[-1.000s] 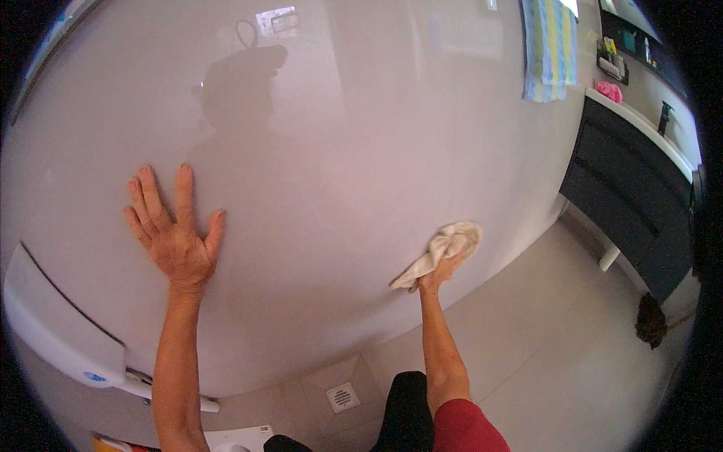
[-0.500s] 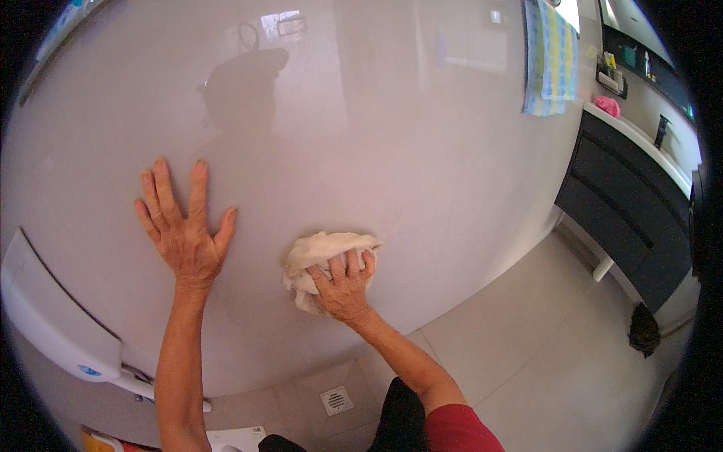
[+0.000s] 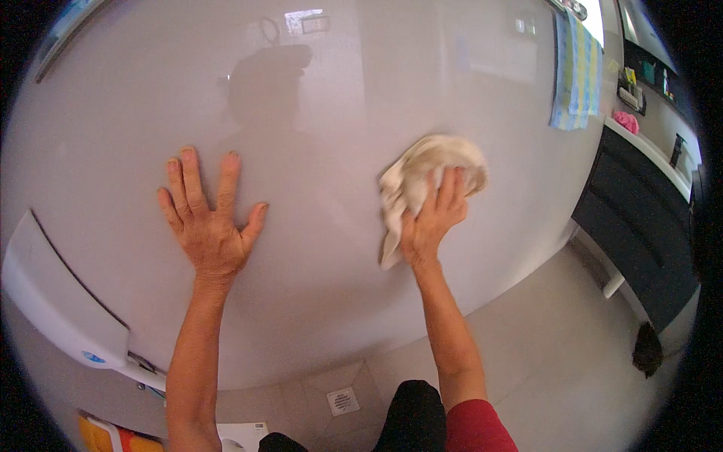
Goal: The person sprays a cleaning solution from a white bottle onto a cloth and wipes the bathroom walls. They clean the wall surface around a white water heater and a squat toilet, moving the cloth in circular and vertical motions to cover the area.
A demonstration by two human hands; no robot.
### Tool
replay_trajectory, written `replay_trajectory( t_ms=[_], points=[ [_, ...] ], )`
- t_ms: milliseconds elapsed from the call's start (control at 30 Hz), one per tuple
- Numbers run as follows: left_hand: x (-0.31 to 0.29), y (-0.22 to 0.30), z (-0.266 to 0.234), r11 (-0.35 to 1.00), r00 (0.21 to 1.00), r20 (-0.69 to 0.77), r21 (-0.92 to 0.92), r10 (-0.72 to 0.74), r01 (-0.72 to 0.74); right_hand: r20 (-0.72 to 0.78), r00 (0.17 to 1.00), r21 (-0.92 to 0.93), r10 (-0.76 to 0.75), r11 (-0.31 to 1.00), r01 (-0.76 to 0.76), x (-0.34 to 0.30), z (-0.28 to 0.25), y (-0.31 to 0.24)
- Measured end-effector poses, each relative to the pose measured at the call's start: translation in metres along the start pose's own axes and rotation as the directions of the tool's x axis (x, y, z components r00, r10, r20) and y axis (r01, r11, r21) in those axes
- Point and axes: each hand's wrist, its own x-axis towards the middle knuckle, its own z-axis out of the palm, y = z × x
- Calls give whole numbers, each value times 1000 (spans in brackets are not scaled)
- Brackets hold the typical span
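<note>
Against the glossy light wall (image 3: 324,301) my left hand (image 3: 213,232) lies flat, its fingers spread and nothing in it. To its right, my right hand (image 3: 435,218) presses a crumpled cream cloth (image 3: 403,188) to the same wall. The fingers are bent over the cloth, and one end of it hangs down left of the wrist. Part of the cloth bunches up beyond my fingertips. A dark reflection of a head shows on the wall above and between the hands.
A white toilet cistern (image 3: 60,301) stands at the left. On the right are a dark vanity cabinet (image 3: 633,218), a striped towel (image 3: 578,75) and a pink cloth (image 3: 626,121). A floor drain (image 3: 343,401) lies below, and a dark brush-like thing (image 3: 647,350) is by the cabinet.
My right hand has swept the cloth up and to the right across the wall. The left hand keeps its flat, spread pose; the whole view has shifted slightly.
</note>
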Motion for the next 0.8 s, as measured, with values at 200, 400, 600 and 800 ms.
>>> replay_trajectory(
  t_ms=[200, 400, 600, 800],
  points=[
    [-2, -5, -1, 1000, 1000, 10, -1, 6, -6, 145, 945, 134, -292, 952, 274, -96, 5, -64],
    [0, 0, 0, 1000, 1000, 27, -1, -15, 15, 226, 778, 221, -586, 809, 545, -146, 6, -67],
    [-2, -4, -3, 999, 999, 27, 11, -35, 35, 225, 799, 190, -557, 830, 525, -17, -5, -82],
    [-4, -5, -1, 1000, 1000, 22, -1, -21, 21, 32, 950, 114, -309, 946, 304, 77, 5, -111]
  ],
)
